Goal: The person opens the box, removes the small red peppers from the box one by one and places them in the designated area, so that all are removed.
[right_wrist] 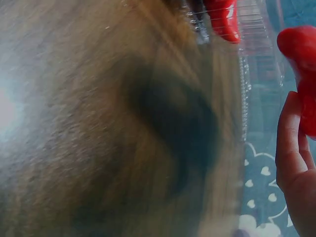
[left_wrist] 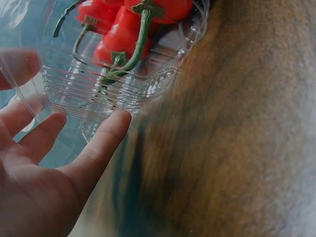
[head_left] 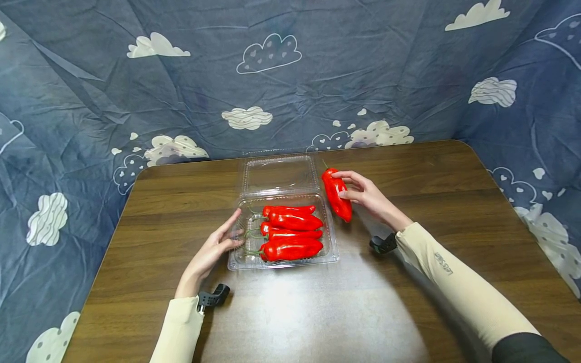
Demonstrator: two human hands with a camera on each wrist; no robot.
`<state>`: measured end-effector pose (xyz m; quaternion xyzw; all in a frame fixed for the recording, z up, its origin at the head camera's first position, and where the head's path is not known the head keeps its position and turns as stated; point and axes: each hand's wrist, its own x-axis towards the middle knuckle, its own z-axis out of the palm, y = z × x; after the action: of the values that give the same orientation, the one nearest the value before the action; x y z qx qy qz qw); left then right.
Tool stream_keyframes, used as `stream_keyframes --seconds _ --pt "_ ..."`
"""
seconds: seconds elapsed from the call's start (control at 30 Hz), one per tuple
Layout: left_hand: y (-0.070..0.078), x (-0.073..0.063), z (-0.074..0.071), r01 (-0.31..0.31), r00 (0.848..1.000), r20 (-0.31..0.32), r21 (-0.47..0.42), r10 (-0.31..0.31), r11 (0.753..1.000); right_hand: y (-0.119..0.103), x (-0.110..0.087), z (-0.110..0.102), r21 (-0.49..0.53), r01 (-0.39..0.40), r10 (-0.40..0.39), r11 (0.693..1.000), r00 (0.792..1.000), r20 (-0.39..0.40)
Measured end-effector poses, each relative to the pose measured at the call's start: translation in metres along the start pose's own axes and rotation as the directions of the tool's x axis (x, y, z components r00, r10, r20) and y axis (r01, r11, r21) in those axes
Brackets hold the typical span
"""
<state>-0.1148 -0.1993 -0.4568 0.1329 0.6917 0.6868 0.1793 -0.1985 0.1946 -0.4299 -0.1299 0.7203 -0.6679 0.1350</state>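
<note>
A clear plastic clamshell container (head_left: pixel 332 247) lies open on the table, its lid (head_left: pixel 279 174) folded back towards the far side. Several red peppers (head_left: pixel 292 249) lie side by side in it, green stems pointing left. My left hand (head_left: pixel 211 253) rests against the container's left wall with fingers spread; in the left wrist view the thumb (left_wrist: pixel 101 145) touches the ridged plastic. To the right of the container, my right hand (head_left: pixel 367 195) holds another red pepper (head_left: pixel 335 194) between thumb and fingers, stem end up and away. The right wrist view shows only part of this pepper (right_wrist: pixel 303 49).
The wooden table (head_left: pixel 163 222) extends on both sides of the container. Behind it hangs a dark blue cloth (head_left: pixel 204 91) with white clouds. A black wrist strap mount (head_left: pixel 383 243) sits below the right wrist, and a similar one (head_left: pixel 214 296) is at the left.
</note>
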Motion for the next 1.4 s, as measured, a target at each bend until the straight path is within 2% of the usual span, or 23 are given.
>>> stream_keyframes --seconds 0.57,0.8,1.2,1.4 --pt "-0.001 0.0 -0.001 0.005 1.0 -0.004 0.001 -0.005 1.0 0.018 -0.009 -0.005 -0.022 -0.029 0.027 0.999 0.998 -0.064" --pt "-0.001 0.0 0.0 0.012 1.0 -0.01 0.001 -0.012 1.0 0.026 -0.009 -0.005 -0.002 -0.066 0.066 0.998 0.994 -0.084" --pt "-0.001 0.001 0.0 0.013 1.0 -0.015 -0.01 -0.013 1.0 0.031 -0.007 -0.005 -0.065 -0.119 0.113 0.991 0.989 -0.096" --pt "-0.001 0.001 0.0 0.015 1.0 -0.015 -0.011 -0.015 1.0 0.034 -0.005 -0.004 -0.118 -0.103 0.09 0.988 0.99 -0.107"
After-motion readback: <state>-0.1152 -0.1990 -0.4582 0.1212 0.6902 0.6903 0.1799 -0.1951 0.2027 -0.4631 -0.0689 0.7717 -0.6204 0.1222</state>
